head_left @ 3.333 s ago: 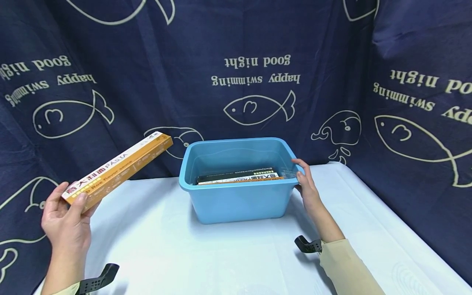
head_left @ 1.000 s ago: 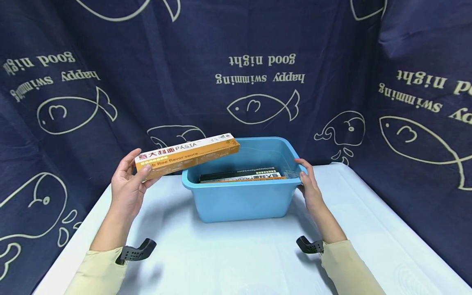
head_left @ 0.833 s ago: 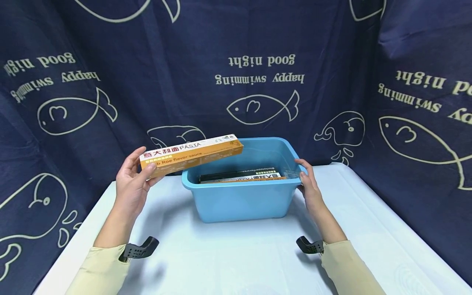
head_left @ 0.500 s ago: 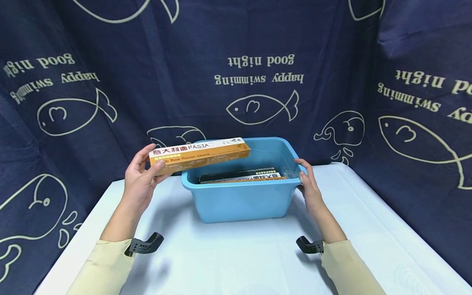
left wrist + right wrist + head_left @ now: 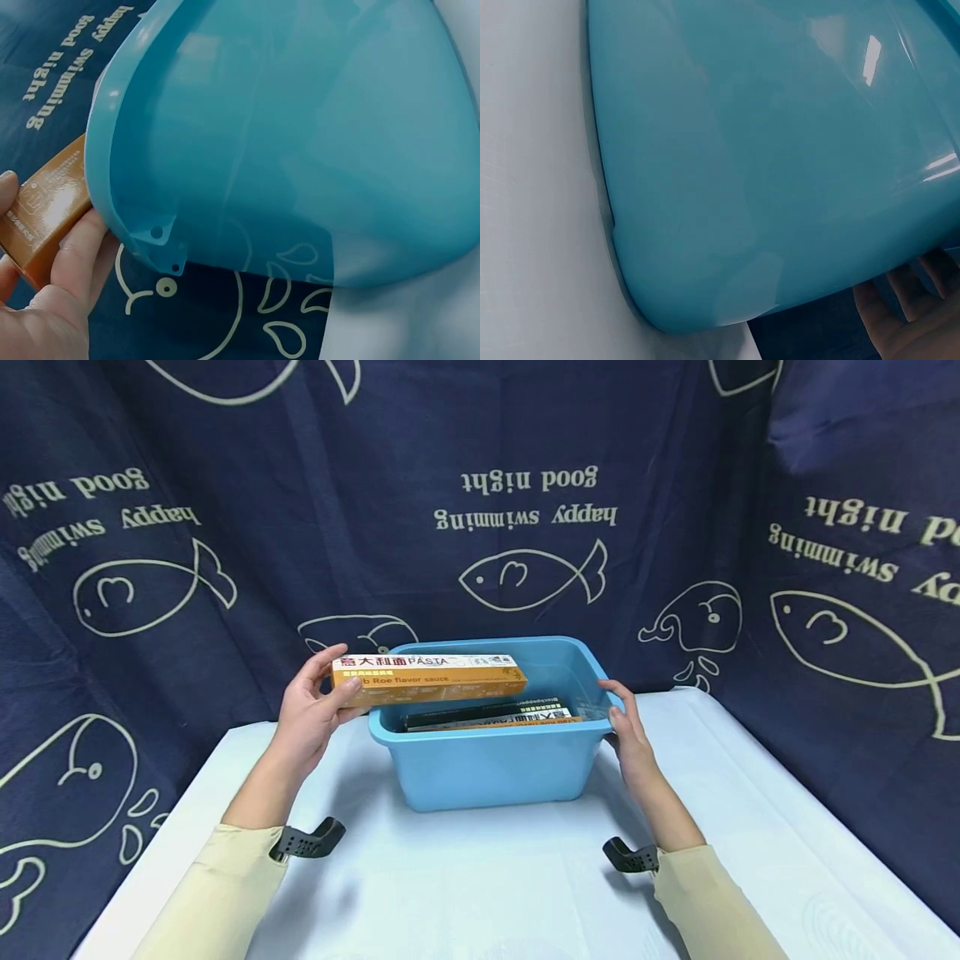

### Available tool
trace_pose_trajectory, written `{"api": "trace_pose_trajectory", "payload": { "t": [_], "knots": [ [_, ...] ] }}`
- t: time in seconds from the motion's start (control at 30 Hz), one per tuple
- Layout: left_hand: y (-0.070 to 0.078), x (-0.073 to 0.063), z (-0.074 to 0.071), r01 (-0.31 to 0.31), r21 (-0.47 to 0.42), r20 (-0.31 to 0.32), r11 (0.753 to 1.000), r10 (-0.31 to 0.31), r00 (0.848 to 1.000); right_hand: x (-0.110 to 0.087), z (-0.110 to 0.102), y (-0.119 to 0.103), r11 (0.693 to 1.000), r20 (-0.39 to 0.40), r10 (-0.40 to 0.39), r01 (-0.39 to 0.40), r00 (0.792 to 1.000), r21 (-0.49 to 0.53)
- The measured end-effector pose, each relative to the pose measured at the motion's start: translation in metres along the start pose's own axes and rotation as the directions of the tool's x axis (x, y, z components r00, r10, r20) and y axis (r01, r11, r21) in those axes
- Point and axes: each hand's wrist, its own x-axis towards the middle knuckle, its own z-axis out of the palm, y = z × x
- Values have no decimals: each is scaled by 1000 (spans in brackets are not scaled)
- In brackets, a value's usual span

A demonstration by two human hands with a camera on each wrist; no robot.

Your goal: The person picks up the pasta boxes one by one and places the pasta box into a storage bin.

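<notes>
My left hand (image 5: 311,706) grips the left end of an orange and white pasta box (image 5: 442,683), thumb on its front face. The box lies nearly level above the blue plastic bin (image 5: 487,772), overlapping its left and middle in the head view. In the left wrist view the box's orange end (image 5: 52,206) shows between my fingers, beside the bin's rim. My right hand (image 5: 632,739) holds the bin's right rim, fingers over the edge. Inside the bin lie a black box (image 5: 480,712) and another white and orange pasta box (image 5: 525,718), partly hidden by the front wall.
The bin stands on a table with a white cover (image 5: 450,877). A navy curtain (image 5: 337,527) with fish drawings hangs close behind the bin and along both sides. Each wrist carries a black camera mount (image 5: 311,839).
My left hand has carried the pasta box rightward from the far left to over the bin, and the box has turned from slanted to nearly level. My right hand has stayed on the rim.
</notes>
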Motion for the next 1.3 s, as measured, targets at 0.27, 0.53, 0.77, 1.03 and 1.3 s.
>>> {"api": "trace_pose_trajectory", "payload": {
  "t": [0.27, 0.53, 0.77, 1.03, 1.3],
  "knots": [
    [4, 8, 8, 30, 117, 19, 993, -32, 999, 1, -2, 0, 1000, -1, 3, -3, 1000, 6],
    [6, 18, 15, 33, 238, 68, 971, -51, 996, 0, -3, 1, 1000, 1, 5, -5, 1000, -4],
    [9, 26, 19, 57, 281, 114, 958, -92, 989, 0, -3, 2, 1000, 3, -1, 1, 1000, 3],
    [13, 34, 19, 51, 366, 174, 929, -122, 977, 1, -4, 2, 1000, 4, -4, 4, 1000, 4],
    [15, 40, 15, 18, 496, 219, 868, -145, 965, 1, -2, 2, 1000, 6, -1, 1, 1000, 20]
  ]
}}
